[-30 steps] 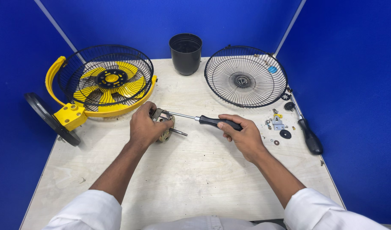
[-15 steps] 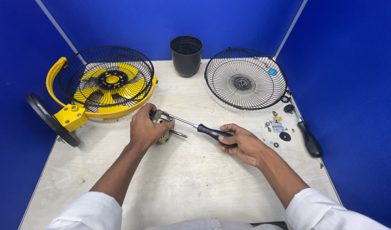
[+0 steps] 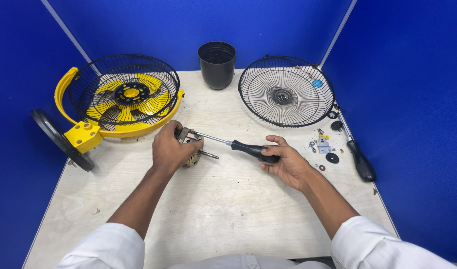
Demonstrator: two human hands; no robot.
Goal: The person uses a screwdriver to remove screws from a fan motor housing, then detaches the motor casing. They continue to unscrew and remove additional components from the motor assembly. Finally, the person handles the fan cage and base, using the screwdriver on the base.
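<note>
Plywood bench (image 3: 228, 219), pale w/ scuffed grain. Left hand (image 3: 169, 149) clamped over small metal fan motor (image 3: 192, 149) near bench centre; fingers hide most of it, only bracket & stub shaft show. Right hand (image 3: 287, 162) wrapped round black ribbed handle of screwdriver (image 3: 238, 146), steel shank tip at motor. Round black wire grille (image 3: 286, 90) lies right; glossy yellow fan body (image 3: 120, 99) left; black plastic pot (image 3: 217, 65) behind. Tiny screws (image 3: 322, 147) too small to tell apart.

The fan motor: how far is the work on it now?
Done: front grille and small parts lie apart. In hand: left hand holds the motor; right hand drives the screwdriver into it. Left: motor remains whole.
</note>
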